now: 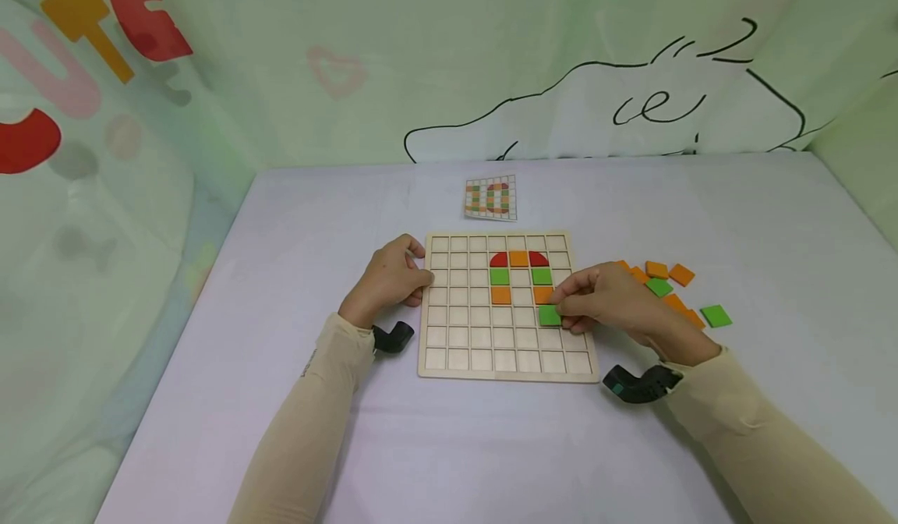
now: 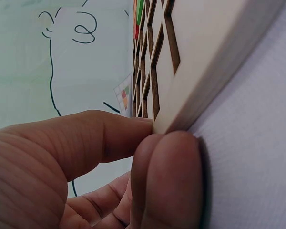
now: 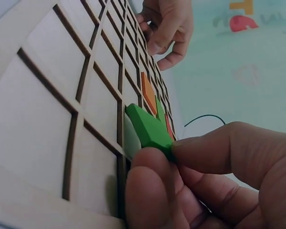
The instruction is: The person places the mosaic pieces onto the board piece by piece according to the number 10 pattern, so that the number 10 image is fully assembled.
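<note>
A wooden grid board [image 1: 463, 362] lies on the table, with red, orange and green tiles forming an arch in its cells. My left hand [image 1: 389, 276] pinches the board's left edge, thumb on top and fingers against the side, as the left wrist view shows close up. Between the thumb and fingers of my right hand [image 1: 610, 303] is a green square tile [image 3: 150, 128]. The tile is tilted over a cell just below the right-hand orange tile [image 1: 543, 295]. In the right wrist view its far corner is right at the grid's ridges.
Loose orange and green tiles, one a green tile [image 1: 716, 316], lie right of the board, partly hidden behind my right hand. Behind the board lies a small pattern card [image 1: 490, 198] with a coloured grid. A printed cloth [image 1: 337, 118] hangs at the table's back edge.
</note>
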`<state>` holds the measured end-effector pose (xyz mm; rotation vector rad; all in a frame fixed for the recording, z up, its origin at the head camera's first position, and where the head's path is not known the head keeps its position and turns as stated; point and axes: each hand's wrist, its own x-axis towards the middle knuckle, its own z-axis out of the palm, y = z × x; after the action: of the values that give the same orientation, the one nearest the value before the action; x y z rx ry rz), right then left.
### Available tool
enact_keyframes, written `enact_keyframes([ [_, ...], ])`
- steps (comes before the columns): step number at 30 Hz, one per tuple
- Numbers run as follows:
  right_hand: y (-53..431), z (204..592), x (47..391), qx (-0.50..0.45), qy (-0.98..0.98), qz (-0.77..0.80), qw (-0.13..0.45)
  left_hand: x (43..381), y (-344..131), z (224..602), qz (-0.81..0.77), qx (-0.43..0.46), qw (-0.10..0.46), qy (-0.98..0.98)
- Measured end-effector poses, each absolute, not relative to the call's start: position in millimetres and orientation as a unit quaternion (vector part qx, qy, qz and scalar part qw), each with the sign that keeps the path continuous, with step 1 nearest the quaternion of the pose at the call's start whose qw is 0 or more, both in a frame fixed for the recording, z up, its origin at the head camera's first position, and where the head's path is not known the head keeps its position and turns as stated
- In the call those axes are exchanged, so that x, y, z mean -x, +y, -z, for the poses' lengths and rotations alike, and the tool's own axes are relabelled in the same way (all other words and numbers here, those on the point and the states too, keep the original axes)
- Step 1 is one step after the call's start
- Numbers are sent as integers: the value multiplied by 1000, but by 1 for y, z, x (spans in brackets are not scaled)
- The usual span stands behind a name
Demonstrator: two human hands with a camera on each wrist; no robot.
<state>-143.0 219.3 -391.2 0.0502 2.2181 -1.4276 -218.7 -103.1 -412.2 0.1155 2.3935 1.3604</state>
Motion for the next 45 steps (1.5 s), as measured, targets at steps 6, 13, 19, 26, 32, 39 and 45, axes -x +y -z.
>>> enact_keyframes([
  [6,216,390,142,-27,826,509,241,218,-101,411,-490,-37,193,849],
  [13,215,390,140,-26,835,498,232,217,-99,410,-488,-36,194,850],
  [19,216,391,138,-24,837,501,222,217,-99,410,-486,-36,196,851],
  [26,232,389,138,-23,856,478,192,214,-107,412,-473,-26,197,859],
  [32,283,384,147,-85,893,413,155,214,-110,413,-479,-29,196,855],
  [39,329,382,146,-112,915,348,170,213,-112,412,-472,-22,198,859],
  [45,358,380,122,-122,928,308,171,212,-111,410,-482,-26,199,853],
])
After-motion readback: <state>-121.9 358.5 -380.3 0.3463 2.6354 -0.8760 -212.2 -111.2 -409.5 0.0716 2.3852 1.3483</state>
